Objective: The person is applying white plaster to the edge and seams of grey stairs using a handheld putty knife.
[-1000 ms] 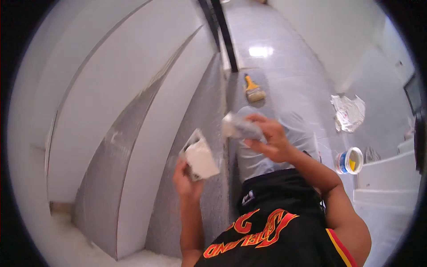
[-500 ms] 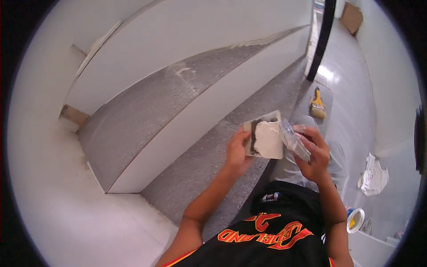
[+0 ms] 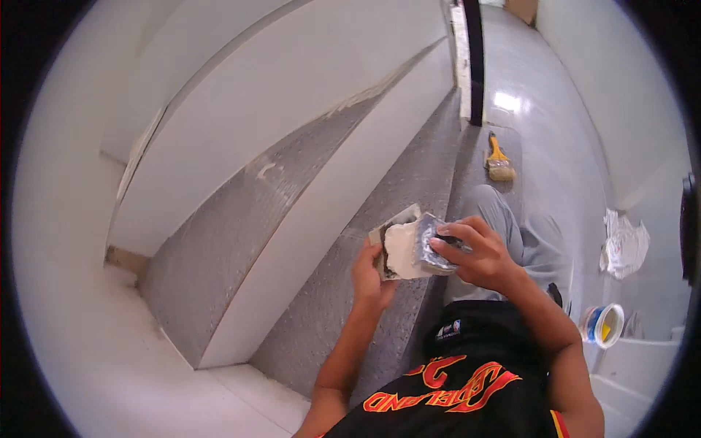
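Note:
My left hand (image 3: 371, 276) is closed around the edge of a small flat board (image 3: 387, 232), which carries a thick patch of off-white putty (image 3: 403, 250). In my right hand (image 3: 478, 252) is a flat scraper blade (image 3: 432, 247), grey and smeared with putty, gripped with fingers on its upper face. The blade lies against the right part of the board and covers some of the putty. Both tools are held over my lap, beside the grey speckled steps; the underside of the board and the left fingers behind it are hidden.
Grey speckled stair treads (image 3: 219, 212) with white risers (image 3: 321, 197) rise on the left. A yellow-handled brush (image 3: 499, 162) lies ahead on the lower slab, near a dark upright post (image 3: 476, 66). At right are a crumpled white sheet (image 3: 625, 244) and an opened tub (image 3: 607, 325).
The scraper has turned flatter and moved left over the board, covering its right side. My right fingers now press on the blade's face. The whole view has shifted.

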A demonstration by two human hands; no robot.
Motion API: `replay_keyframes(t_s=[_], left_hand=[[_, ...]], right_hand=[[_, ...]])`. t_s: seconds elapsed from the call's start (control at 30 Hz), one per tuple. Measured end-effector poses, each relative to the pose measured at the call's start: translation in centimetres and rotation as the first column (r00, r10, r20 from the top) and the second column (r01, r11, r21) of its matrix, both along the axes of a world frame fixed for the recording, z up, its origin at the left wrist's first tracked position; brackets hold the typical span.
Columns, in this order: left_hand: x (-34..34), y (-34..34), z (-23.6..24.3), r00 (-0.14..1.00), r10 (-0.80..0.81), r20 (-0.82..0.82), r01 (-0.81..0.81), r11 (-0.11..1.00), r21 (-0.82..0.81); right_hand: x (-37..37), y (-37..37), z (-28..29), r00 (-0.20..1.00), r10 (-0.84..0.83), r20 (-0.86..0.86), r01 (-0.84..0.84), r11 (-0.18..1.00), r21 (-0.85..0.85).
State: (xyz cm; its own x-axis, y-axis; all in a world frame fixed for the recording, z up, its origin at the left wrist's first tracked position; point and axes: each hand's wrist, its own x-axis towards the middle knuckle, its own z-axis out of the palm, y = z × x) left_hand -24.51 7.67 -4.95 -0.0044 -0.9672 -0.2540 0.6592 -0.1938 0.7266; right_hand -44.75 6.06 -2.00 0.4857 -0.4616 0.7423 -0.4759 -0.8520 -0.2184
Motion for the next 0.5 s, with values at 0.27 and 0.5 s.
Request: replay_keyframes(t_s=[0.27, 0.5], left_hand=[[0.8, 1.3, 3.3, 0.985, 0.171, -0.024, -0.171, 0.985, 0.02], [2.4, 1.6, 5.4, 0.966, 0.211, 0.152, -0.185, 0.968, -0.169]], right_hand=[[-2.8, -1.4, -3.1, 0.994, -0.069, -0.085, 0.068, 0.998, -0.009], [-3.8, -0.4, -5.4, 0.993, -0.105, -0.05, 0.112, 0.976, 0.186]])
